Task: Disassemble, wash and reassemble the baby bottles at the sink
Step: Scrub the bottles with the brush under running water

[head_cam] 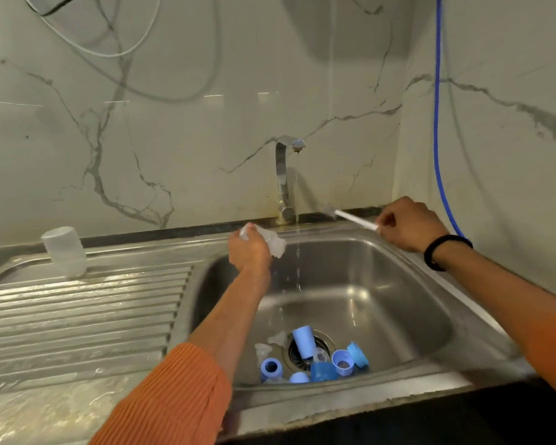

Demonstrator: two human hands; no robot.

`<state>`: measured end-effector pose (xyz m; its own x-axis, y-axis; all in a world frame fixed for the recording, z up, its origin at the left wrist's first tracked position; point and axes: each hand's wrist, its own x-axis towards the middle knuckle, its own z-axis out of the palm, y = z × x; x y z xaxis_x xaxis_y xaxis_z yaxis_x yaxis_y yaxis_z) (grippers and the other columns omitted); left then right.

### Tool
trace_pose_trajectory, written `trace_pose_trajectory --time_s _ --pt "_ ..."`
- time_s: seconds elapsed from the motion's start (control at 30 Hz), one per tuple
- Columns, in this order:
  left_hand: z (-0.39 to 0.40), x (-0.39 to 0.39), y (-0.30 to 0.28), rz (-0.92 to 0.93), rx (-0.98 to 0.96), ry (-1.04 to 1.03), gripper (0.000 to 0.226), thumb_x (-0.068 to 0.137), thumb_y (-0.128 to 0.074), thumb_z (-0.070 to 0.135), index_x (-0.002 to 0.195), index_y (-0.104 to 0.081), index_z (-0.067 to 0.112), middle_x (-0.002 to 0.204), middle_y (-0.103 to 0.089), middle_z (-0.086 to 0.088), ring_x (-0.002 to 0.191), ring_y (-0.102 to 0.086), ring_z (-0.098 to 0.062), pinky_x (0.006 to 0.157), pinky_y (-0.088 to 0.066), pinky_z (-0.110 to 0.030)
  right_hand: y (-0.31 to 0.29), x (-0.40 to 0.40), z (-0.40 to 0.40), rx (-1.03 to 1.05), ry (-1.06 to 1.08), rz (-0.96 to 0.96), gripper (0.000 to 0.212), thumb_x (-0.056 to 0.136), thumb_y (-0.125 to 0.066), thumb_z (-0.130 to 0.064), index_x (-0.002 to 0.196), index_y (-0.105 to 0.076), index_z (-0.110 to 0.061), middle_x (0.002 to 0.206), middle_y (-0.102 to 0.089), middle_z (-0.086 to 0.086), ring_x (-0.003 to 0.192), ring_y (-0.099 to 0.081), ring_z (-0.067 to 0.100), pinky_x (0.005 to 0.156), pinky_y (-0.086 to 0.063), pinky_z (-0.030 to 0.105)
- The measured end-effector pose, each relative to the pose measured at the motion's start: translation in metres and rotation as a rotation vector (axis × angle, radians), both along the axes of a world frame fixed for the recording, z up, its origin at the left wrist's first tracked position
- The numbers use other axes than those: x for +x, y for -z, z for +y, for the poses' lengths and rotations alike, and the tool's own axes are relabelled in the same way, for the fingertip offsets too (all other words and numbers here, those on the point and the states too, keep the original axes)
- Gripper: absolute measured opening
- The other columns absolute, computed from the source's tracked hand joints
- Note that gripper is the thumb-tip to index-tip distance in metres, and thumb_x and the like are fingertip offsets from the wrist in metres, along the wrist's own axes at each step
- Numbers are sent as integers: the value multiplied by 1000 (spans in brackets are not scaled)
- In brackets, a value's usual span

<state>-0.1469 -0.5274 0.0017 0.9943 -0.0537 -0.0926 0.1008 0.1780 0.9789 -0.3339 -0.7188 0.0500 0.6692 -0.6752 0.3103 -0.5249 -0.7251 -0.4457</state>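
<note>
Over the sink's (398, 261) back edge, the left hand (249, 248) grips a clear bottle (272, 240) while the right hand (410, 224) pinches a thin white brush (350, 216).

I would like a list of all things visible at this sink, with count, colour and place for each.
Clear bottle: one, upside down on the drainboard.
Tap: one, steel, water running.
Sink: one, steel.
Blue caps and rings: several, around the drain.
Clear teats: at least two, by the drain.
Blue hose: one, on the right wall.
Brush: one, white, in the right hand.
Clear bottle part: one, in the left hand.
Left hand: gripping.
Right hand: pinching; black wristband.
</note>
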Motion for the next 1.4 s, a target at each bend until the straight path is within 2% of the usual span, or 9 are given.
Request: trace_pose_trajectory --time_s 0.07,0.13,0.27,0.43,0.57,0.73,0.97,1.17,1.4 --pt "20 -2 2 237 -149 18 47 106 -53 36 145 -46 11 137 -53 -19 114 -61 -39 86 -61 -54 -3 -3 27 208 -158 12 5 92 -73 -13 91 -78 -14 79 -77 7 74 -75 25 65 -62 34" --pt "39 -6 7 319 -213 43 50 105 -56 35 146 -43 10 137 -51 -22 112 -61 -41 82 -63 -52 2 -8 44 266 -228 30 4 93 -73 -11 93 -77 -12 80 -78 8 72 -74 20 65 -61 32" --pt "56 -7 11 391 -307 151 60 95 -73 36 143 -48 9 136 -52 -20 115 -59 -40 85 -62 -51 15 -18 48 361 -308 -31 7 91 -74 -8 97 -78 -9 79 -78 8 65 -70 16 59 -58 27" --pt "58 6 2 397 -430 196 60 91 -78 33 139 -51 7 136 -55 -21 117 -62 -41 83 -62 -48 20 -33 31 375 -480 -59 16 85 -84 -36 93 -83 -22 83 -79 3 68 -73 16 60 -58 25" --pt "60 17 5 434 -483 177 55 90 -79 33 130 -53 6 113 -59 -21 100 -67 -39 86 -63 -49 22 -26 31 333 -571 -22 14 81 -84 -42 91 -83 -33 80 -79 1 65 -72 12 57 -55 20" --pt "54 18 11 386 -475 175 54 90 -78 30 131 -52 5 131 -56 -21 113 -65 -38 90 -61 -49 33 -12 34 200 -576 -26 14 83 -81 -41 91 -81 -30 81 -78 -3 68 -74 15 57 -58 26" --pt "57 16 15 222 -352 53 65 88 -81 31 138 -46 10 132 -55 -17 112 -64 -34 69 -64 -41 42 -4 43 137 -555 -56 7 85 -82 -34 91 -81 -32 76 -76 -11 69 -72 8 58 -53 14" --pt "51 12 18 70 -154 92 66 86 -82 36 137 -46 15 131 -57 -18 107 -68 -33 77 -65 -47 41 -3 54 68 -514 -80 6 86 -82 -32 91 -79 -33 74 -73 -20 70 -68 1 58 -49 9" --pt "53 10 18 140 -248 170 67 88 -80 31 142 -45 10 132 -59 -18 104 -70 -31 73 -65 -41 53 6 69 15 -479 -137 12 82 -87 -26 90 -79 -29 77 -74 -12 73 -68 4 69 -58 28"
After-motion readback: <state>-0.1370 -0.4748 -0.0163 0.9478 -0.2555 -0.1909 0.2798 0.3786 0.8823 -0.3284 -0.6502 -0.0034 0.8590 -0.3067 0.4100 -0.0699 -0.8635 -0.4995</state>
